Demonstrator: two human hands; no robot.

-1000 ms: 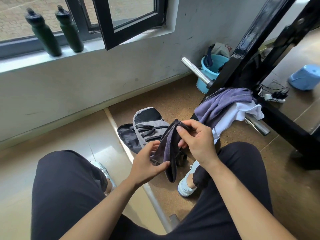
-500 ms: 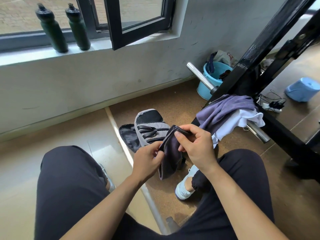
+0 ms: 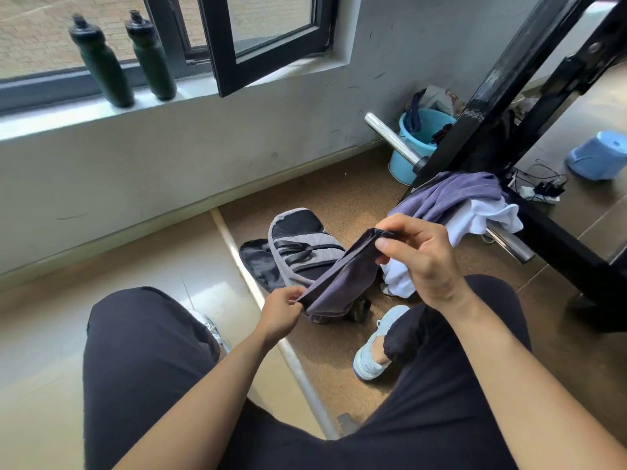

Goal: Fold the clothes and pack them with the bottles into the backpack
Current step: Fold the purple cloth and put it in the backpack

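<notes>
Pinching a dark garment (image 3: 342,276), fingers (image 3: 403,224) of left hand (image 3: 280,312) and right hand (image 3: 424,262) hang above backpack (image 3: 305,239) on speckled brown floor (image 3: 339,195).

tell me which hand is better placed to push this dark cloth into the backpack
Probably the left hand: it pinches the low end of the dark purple-grey cloth, nearest the grey fabric backpack; the right hand holds the higher, farther end.

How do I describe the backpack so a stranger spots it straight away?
Look at the brown floor below the window. The backpack lies there, just beyond the held cloth. It is grey with black mesh and straps, unlike the purple and white clothes beside it.
</notes>
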